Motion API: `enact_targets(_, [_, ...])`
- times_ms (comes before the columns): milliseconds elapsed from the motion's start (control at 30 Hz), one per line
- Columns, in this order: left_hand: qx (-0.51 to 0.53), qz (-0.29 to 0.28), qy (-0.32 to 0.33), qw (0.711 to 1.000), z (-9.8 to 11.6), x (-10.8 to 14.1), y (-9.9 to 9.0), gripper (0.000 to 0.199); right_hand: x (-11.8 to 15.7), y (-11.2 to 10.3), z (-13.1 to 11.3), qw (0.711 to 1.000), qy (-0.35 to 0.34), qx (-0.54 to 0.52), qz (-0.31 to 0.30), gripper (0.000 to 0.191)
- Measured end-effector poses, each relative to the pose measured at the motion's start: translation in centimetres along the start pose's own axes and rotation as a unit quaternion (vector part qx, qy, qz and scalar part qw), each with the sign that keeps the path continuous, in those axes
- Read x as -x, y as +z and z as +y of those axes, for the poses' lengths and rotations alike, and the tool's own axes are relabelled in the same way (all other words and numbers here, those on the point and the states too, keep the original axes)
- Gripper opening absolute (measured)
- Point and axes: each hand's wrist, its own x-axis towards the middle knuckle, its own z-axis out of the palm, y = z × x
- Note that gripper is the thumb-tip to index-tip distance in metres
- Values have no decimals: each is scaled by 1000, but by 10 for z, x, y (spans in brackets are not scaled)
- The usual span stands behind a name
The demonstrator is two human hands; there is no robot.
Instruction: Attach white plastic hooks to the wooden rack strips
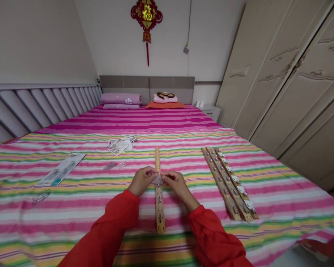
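Observation:
A narrow wooden strip (pixel 160 208) with a row of holes lies lengthwise in front of me. Small metal fittings (pixel 159 199) sit on its near half. Over its middle, my left hand (pixel 141 179) and my right hand (pixel 177 181) meet, thumbs and fingertips pinched together. Between them is a small translucent piece of plastic (pixel 157 180), perhaps a little bag; my fingers hide part of it. To the right, three more wooden strips (pixel 225 185) lie side by side. Two carry metal fittings, and the rightmost bears white hook-like pieces (pixel 235 178).
Left on the striped bedsheet (pixel 100 230) are a long clear package (pixel 62 170) and thin clear loops (pixel 41 196). Beyond my hands lie a pile of plastic packets (pixel 121 144) and small clear pieces (pixel 111 165). A slatted rail (pixel 44 107) borders the left; wardrobes (pixel 278 78) stand right.

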Motion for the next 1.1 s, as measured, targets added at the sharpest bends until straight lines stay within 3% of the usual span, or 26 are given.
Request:
enact_targets(100, [21, 0, 5, 1000, 2, -14, 3, 28, -5, 0, 0, 999, 30, -19, 10, 25])
enact_targets(200, [77, 41, -20, 996, -3, -21, 7, 35, -9, 0, 2, 994, 74, -67, 47, 29])
enact_targets(333, [116, 66, -85, 987, -22, -24, 12, 40, -17, 2, 12, 982, 107, -122, 99, 28])
enact_targets(500, [147, 64, -134, 978, -43, -32, 16, 35, -30, 6, 32, 978, 131, -115, 114, 21])
enact_targets(733, [102, 104, -151, 978, -67, -45, 22, 25, -38, 10, 54, 977, 128, -88, 145, 15])
enact_targets(1100, [26, 130, -151, 980, -91, -50, 25, 11, -43, 9, 66, 976, 133, -70, 155, 15])
